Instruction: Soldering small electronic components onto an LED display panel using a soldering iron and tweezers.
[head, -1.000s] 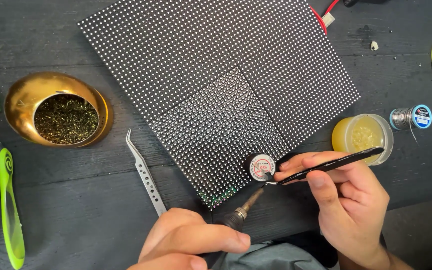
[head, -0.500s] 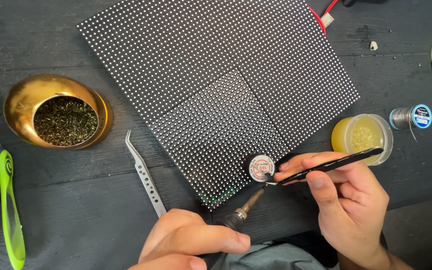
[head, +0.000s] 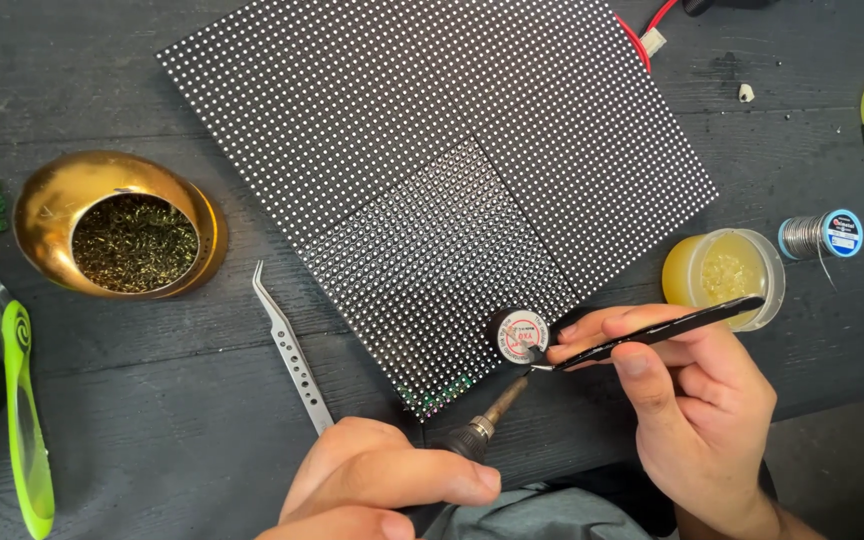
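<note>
Left hand (head: 382, 480) grips soldering iron (head: 487, 425), right hand (head: 697, 400) pinches black tweezers (head: 652, 335), both tips beside small round buzzer (head: 520, 335) between them.

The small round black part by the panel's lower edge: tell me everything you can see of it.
The small round part is a black cylinder seen from above, its top covered by a white sticker with red print. It sits at the lower edge of the dotted black panel. The black tweezers in the right hand reach its right side, and the soldering iron in the left hand points at its lower edge.
</note>
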